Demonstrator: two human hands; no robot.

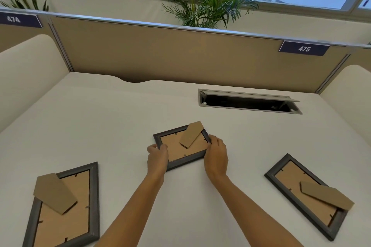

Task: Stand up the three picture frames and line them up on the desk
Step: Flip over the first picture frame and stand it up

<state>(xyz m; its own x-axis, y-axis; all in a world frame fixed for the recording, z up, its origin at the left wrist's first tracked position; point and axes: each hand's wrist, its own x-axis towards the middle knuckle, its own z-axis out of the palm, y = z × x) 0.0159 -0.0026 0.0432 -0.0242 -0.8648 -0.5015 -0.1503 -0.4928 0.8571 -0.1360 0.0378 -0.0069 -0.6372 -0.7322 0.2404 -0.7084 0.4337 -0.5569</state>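
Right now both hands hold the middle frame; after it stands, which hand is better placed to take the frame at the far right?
Right hand, probably. The far-right frame lies flat, back up, on that hand's own side of the desk. The left hand would have to cross over the middle frame.

three picture frames point(181, 147), two hands point(157, 158)

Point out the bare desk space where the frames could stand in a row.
Free: the broad strip between the middle frame and the partition, left of the cable hatch. Crowded: the near edge, with the left frame, right frame and both forearms.
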